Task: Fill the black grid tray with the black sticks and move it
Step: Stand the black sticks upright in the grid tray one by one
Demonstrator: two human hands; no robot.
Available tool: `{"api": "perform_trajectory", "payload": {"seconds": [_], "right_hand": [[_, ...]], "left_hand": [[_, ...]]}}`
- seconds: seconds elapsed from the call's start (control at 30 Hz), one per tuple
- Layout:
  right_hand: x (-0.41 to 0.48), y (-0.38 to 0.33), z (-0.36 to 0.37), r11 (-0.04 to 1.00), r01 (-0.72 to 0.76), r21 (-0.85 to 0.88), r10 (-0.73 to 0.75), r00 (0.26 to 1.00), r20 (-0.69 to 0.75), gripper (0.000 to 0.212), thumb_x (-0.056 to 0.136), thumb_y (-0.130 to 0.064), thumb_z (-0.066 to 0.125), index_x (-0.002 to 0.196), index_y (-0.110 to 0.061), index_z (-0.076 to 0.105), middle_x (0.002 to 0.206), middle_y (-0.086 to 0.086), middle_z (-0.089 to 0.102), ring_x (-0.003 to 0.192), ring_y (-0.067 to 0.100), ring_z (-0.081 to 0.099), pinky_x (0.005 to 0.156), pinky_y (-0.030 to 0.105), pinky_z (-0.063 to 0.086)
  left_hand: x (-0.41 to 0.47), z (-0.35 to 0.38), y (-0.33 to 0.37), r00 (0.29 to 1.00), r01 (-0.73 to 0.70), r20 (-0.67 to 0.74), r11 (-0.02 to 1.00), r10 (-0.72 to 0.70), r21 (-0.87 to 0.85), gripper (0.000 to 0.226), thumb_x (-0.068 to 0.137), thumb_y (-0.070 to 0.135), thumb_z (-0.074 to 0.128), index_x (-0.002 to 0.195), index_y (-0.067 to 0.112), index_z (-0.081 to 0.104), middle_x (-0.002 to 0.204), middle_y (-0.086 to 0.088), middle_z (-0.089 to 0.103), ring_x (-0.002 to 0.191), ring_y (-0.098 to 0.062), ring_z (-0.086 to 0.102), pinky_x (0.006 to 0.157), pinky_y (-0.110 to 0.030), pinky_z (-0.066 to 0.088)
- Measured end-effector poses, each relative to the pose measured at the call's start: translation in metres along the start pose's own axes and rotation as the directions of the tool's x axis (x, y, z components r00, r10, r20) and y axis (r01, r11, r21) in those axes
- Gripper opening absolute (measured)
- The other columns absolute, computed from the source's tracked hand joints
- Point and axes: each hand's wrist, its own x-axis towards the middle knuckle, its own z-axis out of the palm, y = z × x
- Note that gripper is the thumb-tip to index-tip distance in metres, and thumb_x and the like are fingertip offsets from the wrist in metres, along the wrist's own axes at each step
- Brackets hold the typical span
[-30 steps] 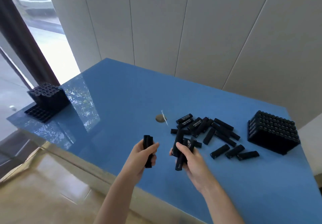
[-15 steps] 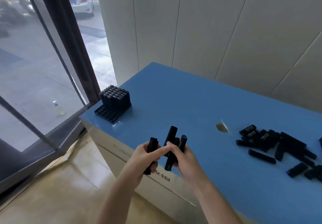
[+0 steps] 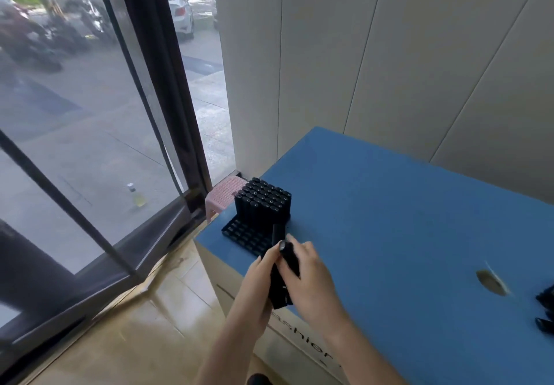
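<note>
Nearest, on the near side of the black grid tray (image 3: pixel 239 233), the two hands meet around a small bundle of black sticks (image 3: pixel 278 288). The left hand (image 3: pixel 260 273) has its fingers wrapped round the bundle from the side. The right hand (image 3: pixel 314 279) curls over it from the other side and also grips sticks; how many each hand holds cannot be told. One stick pokes up out of the bundle, its top reaching over the tray's near edge.

The tray sits at the corner of the blue table (image 3: pixel 389 220). Its near rows are bare cells, while the far rows are packed with upright sticks (image 3: pixel 265 202) standing close together. So the filling looks well past half done, and the step in hand seems to be bringing a fresh handful to the tray for loading.

The next move likely calls for one hand to keep the bundle while the other picks out a single stick, turns it upright and lowers it into an empty cell just in front of the standing block. The cells are small, so each stick needs to go in straight. Moving the tray comes only once those near rows are filled.

Well to the right of the tray a few loose sticks (image 3: pixel 546 300) lie at the edge of view. Just beyond the tray, below the table, stands a pink stool (image 3: pixel 223 194)
</note>
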Motion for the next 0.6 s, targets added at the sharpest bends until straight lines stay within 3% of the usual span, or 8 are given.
{"api": "perform_trajectory", "payload": {"seconds": [0.07, 0.13, 0.23, 0.33, 0.43, 0.5, 0.6], "right_hand": [[0.015, -0.008, 0.012, 0.995, 0.017, -0.1, -0.018, 1.0, -0.015, 0.054, 0.095, -0.034, 0.043, 0.145, -0.025, 0.022, 0.106, -0.006, 0.042, 0.099, 0.015, 0.055, 0.088, 0.033, 0.049], [0.028, -0.015, 0.02, 0.988, 0.027, -0.151, -0.029, 1.0, -0.012, 0.057, 0.095, -0.036, 0.041, 0.146, -0.024, 0.018, 0.108, -0.007, 0.04, 0.098, 0.017, 0.056, 0.086, 0.035, 0.049], [0.047, -0.023, 0.03, 0.991, -0.002, -0.133, 0.009, 0.999, 0.051, 0.058, 0.095, -0.034, 0.041, 0.146, -0.022, 0.017, 0.116, -0.006, 0.039, 0.103, 0.017, 0.053, 0.09, 0.034, 0.046], [0.059, -0.03, 0.031, 0.992, -0.112, 0.056, 0.101, 0.982, 0.162, 0.057, 0.092, -0.027, 0.049, 0.143, -0.025, 0.023, 0.117, -0.009, 0.038, 0.106, 0.008, 0.048, 0.091, 0.024, 0.045], [0.068, -0.034, 0.025, 0.911, -0.259, 0.322, 0.186, 0.953, 0.241, 0.036, 0.09, -0.015, 0.052, 0.123, -0.023, 0.038, 0.096, -0.007, 0.047, 0.084, 0.001, 0.051, 0.073, 0.009, 0.042], [0.071, -0.032, 0.022, 0.831, -0.335, 0.444, 0.235, 0.935, 0.266, 0.019, 0.093, -0.011, 0.045, 0.109, -0.02, 0.044, 0.082, -0.006, 0.044, 0.065, 0.004, 0.044, 0.068, 0.014, 0.038], [0.075, -0.025, 0.021, 0.692, -0.375, 0.617, 0.28, 0.927, 0.249, 0.018, 0.096, -0.009, 0.04, 0.107, -0.014, 0.055, 0.087, 0.0, 0.046, 0.058, 0.006, 0.041, 0.065, 0.019, 0.041]], "left_hand": [[0.016, -0.015, 0.009, 1.0, 0.017, 0.012, 1.0, -0.017, 0.006, 0.034, 0.092, 0.036, 0.049, 0.105, 0.008, 0.064, 0.08, -0.007, 0.067, 0.071, -0.017, 0.067, 0.056, -0.028, 0.053], [0.028, -0.03, 0.017, 0.999, 0.033, 0.035, 0.999, -0.033, 0.003, 0.036, 0.092, 0.037, 0.05, 0.104, 0.007, 0.065, 0.084, -0.01, 0.066, 0.074, -0.021, 0.065, 0.06, -0.031, 0.052], [0.041, -0.049, 0.023, 0.997, 0.058, 0.043, 0.998, -0.058, 0.0, 0.03, 0.091, 0.033, 0.051, 0.093, 0.006, 0.064, 0.074, -0.01, 0.059, 0.061, -0.019, 0.057, 0.05, -0.027, 0.045], [0.05, -0.063, 0.031, 0.997, 0.063, 0.042, 0.998, -0.062, -0.022, 0.025, 0.089, 0.027, 0.055, 0.096, 0.004, 0.063, 0.067, -0.007, 0.062, 0.055, -0.016, 0.055, 0.047, -0.025, 0.044], [0.064, -0.077, 0.043, 0.998, 0.057, 0.032, 0.998, -0.056, -0.029, 0.034, 0.077, 0.031, 0.065, 0.098, 0.004, 0.062, 0.07, -0.009, 0.063, 0.058, -0.018, 0.056, 0.055, -0.029, 0.044], [0.075, -0.088, 0.054, 0.999, 0.043, 0.011, 0.998, -0.043, -0.046, 0.035, 0.074, 0.03, 0.066, 0.098, 0.005, 0.059, 0.07, -0.007, 0.062, 0.054, -0.015, 0.056, 0.05, -0.026, 0.046], [0.093, -0.107, 0.073, 1.0, 0.011, 0.005, 0.997, -0.011, -0.077, 0.027, 0.078, 0.025, 0.063, 0.099, 0.009, 0.055, 0.072, -0.006, 0.059, 0.057, -0.016, 0.054, 0.052, -0.025, 0.048]]}}
